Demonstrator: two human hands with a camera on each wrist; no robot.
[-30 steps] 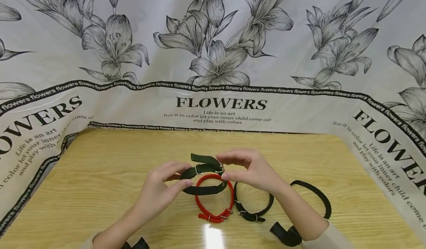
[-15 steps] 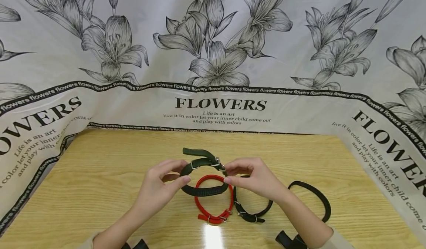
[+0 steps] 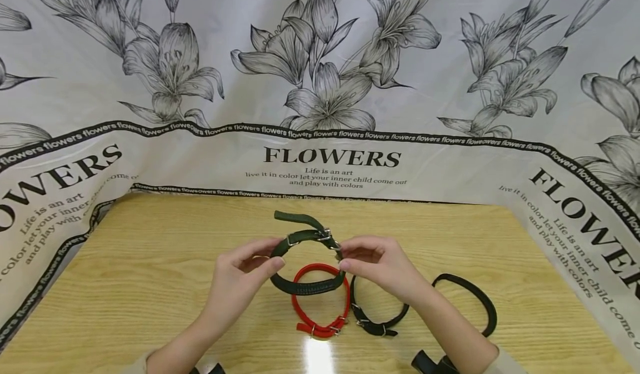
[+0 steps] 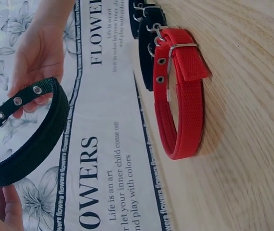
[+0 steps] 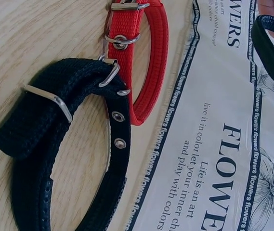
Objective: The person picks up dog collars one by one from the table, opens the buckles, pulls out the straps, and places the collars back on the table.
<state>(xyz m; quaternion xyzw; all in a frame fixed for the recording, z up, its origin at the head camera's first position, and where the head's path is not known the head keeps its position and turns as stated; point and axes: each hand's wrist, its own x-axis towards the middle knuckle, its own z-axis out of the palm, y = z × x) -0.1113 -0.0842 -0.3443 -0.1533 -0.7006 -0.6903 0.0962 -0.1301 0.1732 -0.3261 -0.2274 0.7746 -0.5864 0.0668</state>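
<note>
A dark green buckled collar [image 3: 307, 289] is held above the table as a rounded loop, its face tilted toward me. My left hand [image 3: 240, 274] pinches its left side between thumb and fingers. On the opposite side, near the metal ring, my right hand [image 3: 377, 265] pinches the band. The strap's free end points left above the buckle at the top. Metal eyelets show along the green collar [image 4: 35, 149] in the left wrist view. Behind and below it lies a buckled red collar [image 3: 323, 331], with a buckled black collar [image 3: 374, 327] just to its right.
A plain black loop [image 3: 487, 302] lies farther right, partly behind my right forearm. Dark short pieces [image 3: 430, 363] show at the bottom edge by the right sleeve. A flower-printed white cloth [image 3: 200, 160] hangs behind the wooden table [image 3: 125, 285].
My right hand has shifted from the buckle down to the collar's right side. The loop has tilted up and spread rounder, and its free end has moved up and left.
</note>
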